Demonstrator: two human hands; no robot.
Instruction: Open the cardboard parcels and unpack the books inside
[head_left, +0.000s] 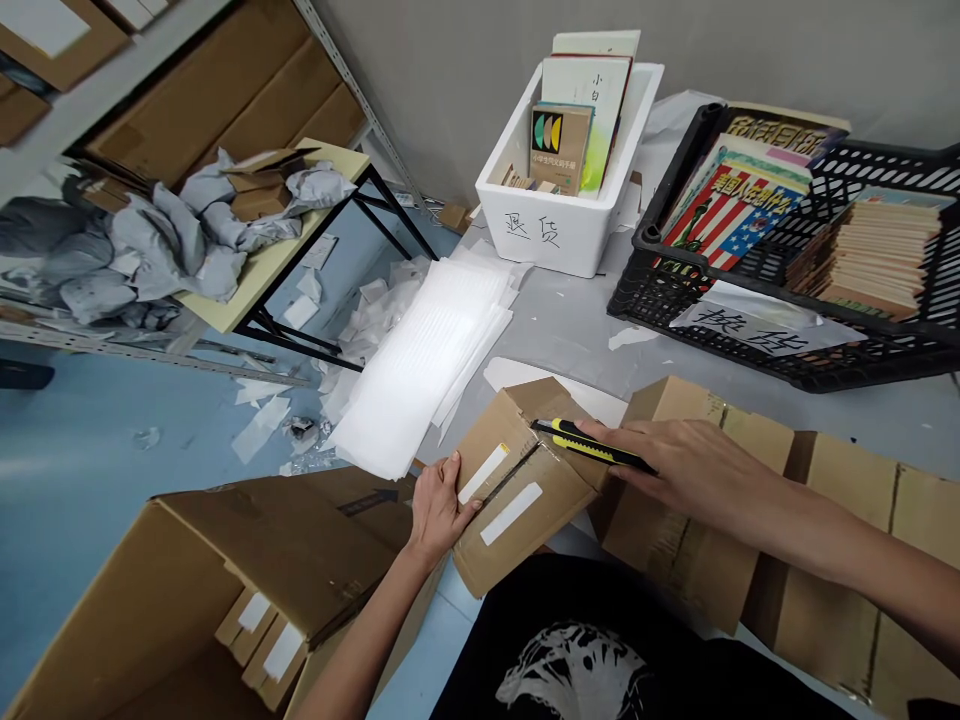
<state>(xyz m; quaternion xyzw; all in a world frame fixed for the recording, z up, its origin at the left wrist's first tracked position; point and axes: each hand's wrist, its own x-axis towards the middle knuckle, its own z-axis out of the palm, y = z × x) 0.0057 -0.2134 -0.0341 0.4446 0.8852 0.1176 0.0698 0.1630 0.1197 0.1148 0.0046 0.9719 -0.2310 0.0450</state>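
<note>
Box cutter [592, 446] across a taped cardboard parcel [544, 525], left hand [439, 510] bracing it

Right hand [679, 470] is closed firmly around the yellow-and-black handle, fingers stretched along it, with the cutter's tip at a flap on top of the parcel. Left hand is not gripping: it lies open, pressing on the parcel's near side, just beside a dark seam. The parcel sits by the edge of a grey table [570, 340], its support mostly hidden. If the parcel shifted under pressure, the blade could skid along that seam toward the left hand. White foam sheets [420, 360] lie near the tip and could catch a stray cut. Room is tight: folded cartons [825, 560] crowd the right, and an open cardboard box [202, 600] sits lower left. Farther up stand a white foam box of books [544, 235] and a black plastic crate [885, 350].
</note>
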